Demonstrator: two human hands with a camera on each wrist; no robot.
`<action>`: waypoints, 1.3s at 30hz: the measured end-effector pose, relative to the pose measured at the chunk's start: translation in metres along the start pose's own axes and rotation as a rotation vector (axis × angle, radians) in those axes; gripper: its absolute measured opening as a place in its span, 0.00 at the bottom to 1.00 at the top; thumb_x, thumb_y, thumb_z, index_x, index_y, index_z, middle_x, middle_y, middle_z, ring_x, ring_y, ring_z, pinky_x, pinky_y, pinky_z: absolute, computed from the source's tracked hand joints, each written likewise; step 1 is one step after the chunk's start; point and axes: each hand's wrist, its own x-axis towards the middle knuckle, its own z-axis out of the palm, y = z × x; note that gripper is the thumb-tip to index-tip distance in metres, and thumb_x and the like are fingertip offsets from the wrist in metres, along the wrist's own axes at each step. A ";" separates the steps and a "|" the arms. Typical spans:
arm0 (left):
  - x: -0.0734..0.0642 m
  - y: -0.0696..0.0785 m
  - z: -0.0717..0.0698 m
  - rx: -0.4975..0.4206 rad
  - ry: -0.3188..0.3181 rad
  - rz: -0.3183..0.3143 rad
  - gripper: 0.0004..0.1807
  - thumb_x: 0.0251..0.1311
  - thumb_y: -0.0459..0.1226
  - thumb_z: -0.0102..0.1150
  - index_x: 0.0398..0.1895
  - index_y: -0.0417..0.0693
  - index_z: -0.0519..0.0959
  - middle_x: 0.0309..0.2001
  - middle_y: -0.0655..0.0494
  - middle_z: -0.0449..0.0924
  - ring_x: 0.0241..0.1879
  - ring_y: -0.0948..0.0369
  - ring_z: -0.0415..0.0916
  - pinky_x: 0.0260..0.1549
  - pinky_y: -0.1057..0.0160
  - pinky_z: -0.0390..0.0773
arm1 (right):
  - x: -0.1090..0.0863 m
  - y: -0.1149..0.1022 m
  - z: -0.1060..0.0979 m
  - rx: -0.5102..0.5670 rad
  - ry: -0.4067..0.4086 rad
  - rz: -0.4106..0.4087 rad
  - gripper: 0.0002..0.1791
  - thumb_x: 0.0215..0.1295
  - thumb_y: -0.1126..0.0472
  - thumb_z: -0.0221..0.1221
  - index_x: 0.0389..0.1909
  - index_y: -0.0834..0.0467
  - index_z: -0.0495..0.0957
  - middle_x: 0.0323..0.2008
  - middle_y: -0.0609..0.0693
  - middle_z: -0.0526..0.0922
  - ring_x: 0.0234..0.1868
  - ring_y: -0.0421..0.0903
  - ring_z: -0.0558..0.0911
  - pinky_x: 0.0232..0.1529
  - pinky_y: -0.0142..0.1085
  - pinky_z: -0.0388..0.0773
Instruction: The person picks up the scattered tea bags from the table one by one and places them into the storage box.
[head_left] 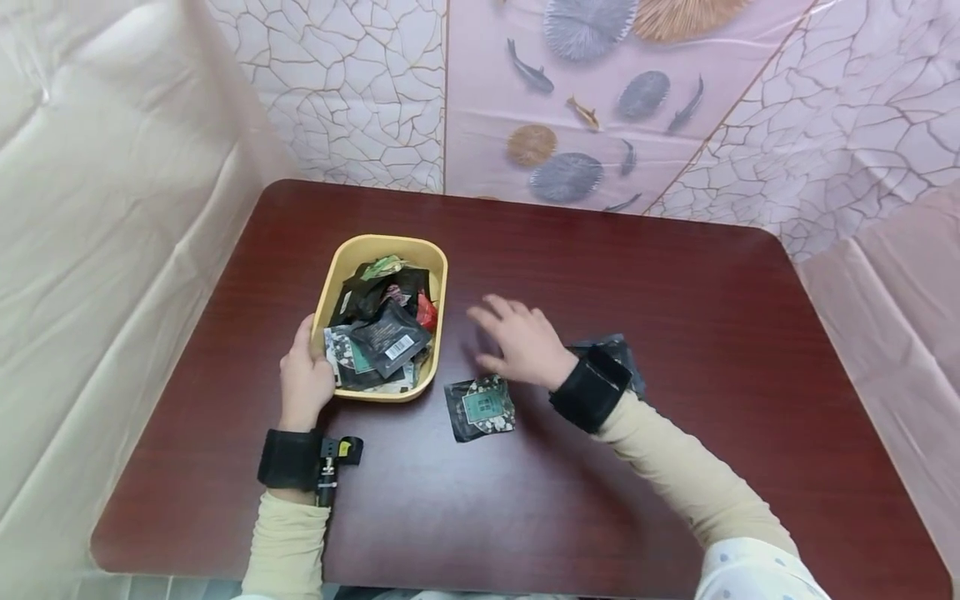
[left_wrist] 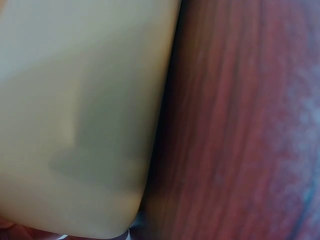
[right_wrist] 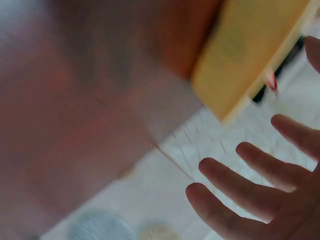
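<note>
On the left half of the table stands a yellow plastic bin (head_left: 438, 287) filled with small packets. My left hand (head_left: 305, 375) grips its lower left edge, thumb at the rim. In the left wrist view the wall of the bin (left_wrist: 90, 125) fills the left side. My right hand (head_left: 521, 342) is to the right of the bin, holding nothing, its fingers spread apart in the right wrist view. Just below that hand lies a black packet with a green label (head_left: 482, 408). Inside the bin, a dark packet with a white barcode (head_left: 392, 337) is on top.
Another dark packet (head_left: 618, 354) lies under the right wrist, partly hidden by the black wrist strap (head_left: 591, 389). The dark red table (head_left: 712, 333) meets a patterned backdrop (head_left: 337, 92) at the back, with pale cloth (head_left: 112, 208) hanging at the left.
</note>
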 end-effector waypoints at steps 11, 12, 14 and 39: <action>0.001 -0.002 0.000 -0.002 0.001 0.000 0.30 0.59 0.24 0.34 0.68 0.43 0.56 0.57 0.33 0.65 0.49 0.45 0.65 0.49 0.44 0.63 | -0.045 -0.025 0.041 -0.091 -0.122 -0.326 0.42 0.41 0.46 0.60 0.64 0.45 0.63 0.63 0.53 0.62 0.61 0.59 0.59 0.37 0.55 0.69; 0.001 -0.002 0.000 -0.001 0.001 -0.001 0.30 0.59 0.24 0.34 0.68 0.43 0.56 0.57 0.33 0.65 0.49 0.45 0.65 0.49 0.44 0.63 | -0.046 -0.026 0.043 -0.085 -0.132 -0.341 0.43 0.40 0.46 0.60 0.65 0.44 0.62 0.64 0.53 0.60 0.62 0.59 0.57 0.37 0.56 0.69; 0.001 -0.002 0.001 0.001 0.006 0.002 0.30 0.59 0.24 0.34 0.67 0.43 0.57 0.56 0.33 0.65 0.48 0.45 0.65 0.48 0.44 0.64 | -0.045 -0.027 0.047 -0.072 -0.165 -0.353 0.44 0.39 0.47 0.60 0.65 0.42 0.61 0.65 0.53 0.58 0.63 0.60 0.55 0.38 0.59 0.68; 0.000 -0.003 0.001 0.019 0.027 0.032 0.30 0.57 0.24 0.33 0.67 0.42 0.58 0.54 0.32 0.67 0.44 0.45 0.66 0.44 0.45 0.65 | -0.020 -0.034 0.060 -0.085 -0.197 -0.277 0.24 0.44 0.61 0.63 0.47 0.47 0.75 0.44 0.52 0.69 0.38 0.50 0.67 0.25 0.40 0.75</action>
